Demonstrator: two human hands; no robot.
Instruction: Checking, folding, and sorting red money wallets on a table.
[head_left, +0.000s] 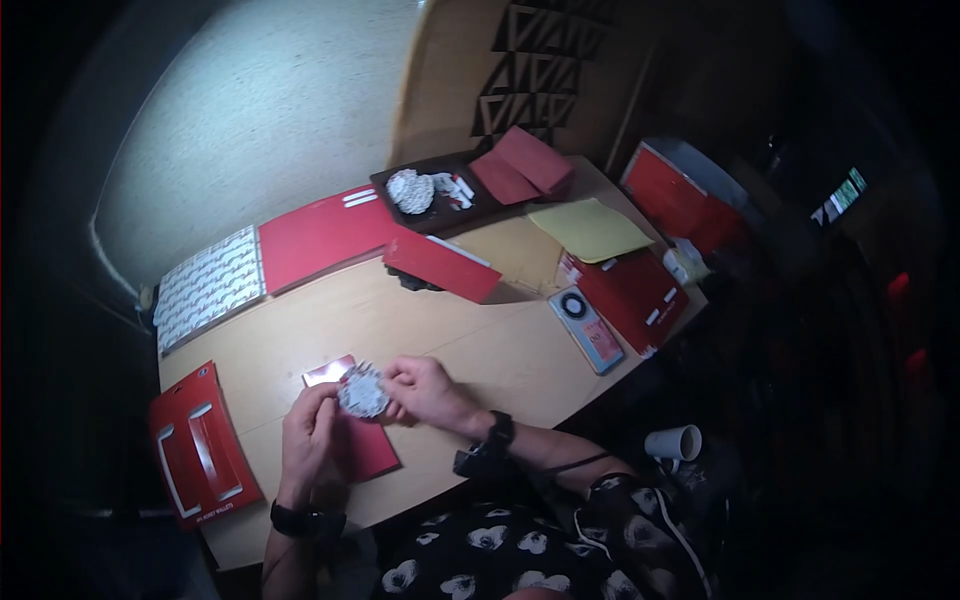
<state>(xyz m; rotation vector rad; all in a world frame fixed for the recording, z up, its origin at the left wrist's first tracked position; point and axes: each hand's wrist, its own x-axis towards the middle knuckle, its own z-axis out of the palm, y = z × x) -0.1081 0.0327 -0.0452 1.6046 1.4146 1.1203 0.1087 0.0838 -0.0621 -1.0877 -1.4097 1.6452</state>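
Note:
Both my hands hold a round whitish-grey piece with a ragged edge (363, 391), just above the near part of the table. My left hand (309, 430) has its thumb and fingers closed on the left rim. At the right rim, my right hand (430, 388) pinches it with bent fingers. What the piece is made of cannot be made out. Underneath lies a red envelope (372, 452), partly hidden by my hands, with a shiny strip at its far end.
A red packet with cut-outs (205, 450) lies at the left edge of the table (290, 335). Along the back are a patterned white sheet (207, 290), a red sheet (320, 240) and a dark tray (455, 215) holding a ragged white ball. A phone (585, 328) lies right; a mug (673, 444) stands beyond.

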